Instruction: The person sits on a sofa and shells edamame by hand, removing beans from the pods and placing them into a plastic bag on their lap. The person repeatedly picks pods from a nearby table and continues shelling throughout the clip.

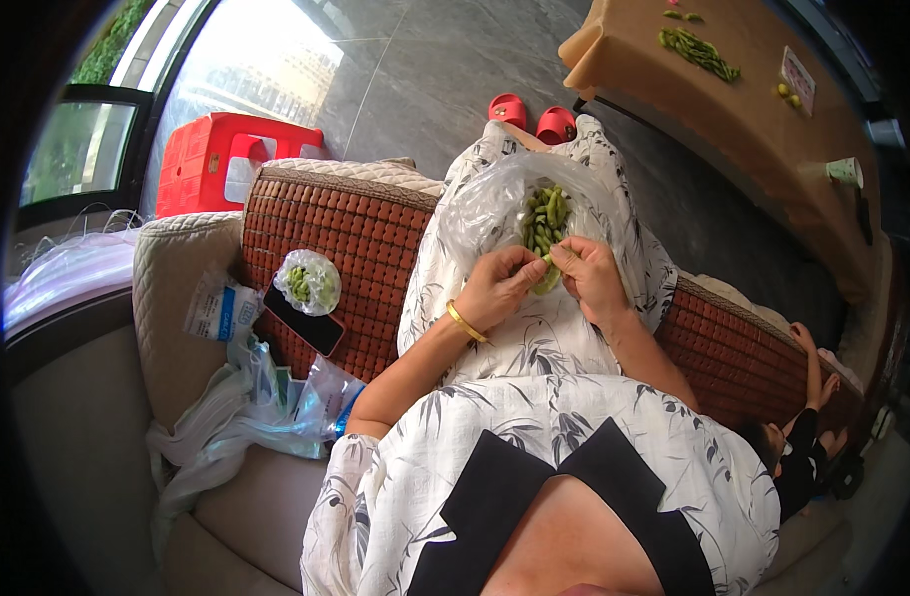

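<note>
Between the fingertips of my left hand [501,287] and my right hand [590,279] is a green soybean pod [547,259], pinched from both sides. Just beyond my fingers, a clear plastic bag [484,197] lies on my lap with a heap of green pods [547,212] in it. A gold bangle [466,322] circles my left wrist. On the seat to my left stands a small container lined with clear plastic [325,277], holding green beans or pods [299,284]. It touches a dark phone [306,322].
Plastic packaging [224,307] lies at the left by a red plastic stool [205,164]. Red clogs [507,110] are on the floor. The covered table [767,160] bears more pods [697,54], a paper cup [846,173] and small yellow fruits [789,94]. Another person [793,447] is at the right.
</note>
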The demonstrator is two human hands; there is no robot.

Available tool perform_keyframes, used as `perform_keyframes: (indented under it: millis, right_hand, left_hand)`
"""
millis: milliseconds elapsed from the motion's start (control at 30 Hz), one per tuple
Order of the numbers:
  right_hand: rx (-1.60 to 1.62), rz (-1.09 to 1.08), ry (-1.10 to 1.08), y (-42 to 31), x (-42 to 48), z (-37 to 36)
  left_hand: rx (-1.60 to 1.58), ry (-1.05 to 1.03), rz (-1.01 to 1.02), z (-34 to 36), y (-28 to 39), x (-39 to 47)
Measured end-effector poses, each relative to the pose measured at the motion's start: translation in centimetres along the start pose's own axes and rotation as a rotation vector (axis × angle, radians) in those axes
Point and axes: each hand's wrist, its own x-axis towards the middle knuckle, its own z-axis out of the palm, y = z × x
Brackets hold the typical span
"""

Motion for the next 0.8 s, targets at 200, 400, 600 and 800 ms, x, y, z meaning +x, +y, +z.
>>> perform_keyframes:
  millis: [200, 400, 600, 800]
  right_hand:
    - [-0.152, -0.156, 0.05, 0.7, 0.1, 0.6]
    - [-0.515, -0.395, 0.137, 0.9, -0.1, 1.3]
    - [-0.188, -0.227, 0.147, 0.7, 0.4, 0.3]
    - [0.017, -0.098, 0.075, -0.1, 0.0, 0.4]
  left_hand:
    - [-0.03, 0.0, -0.125, 0.1, 0.2, -0.2]
    - [-0.017, 0.03, -0.182, 0.3, 0.0, 0.2]
    - [-0.457, 0.056, -0.199, 0.0, -0.2, 0.6]
    - [-0.383, -0.013, -0.223, -1.0, -0.6, 0.7]
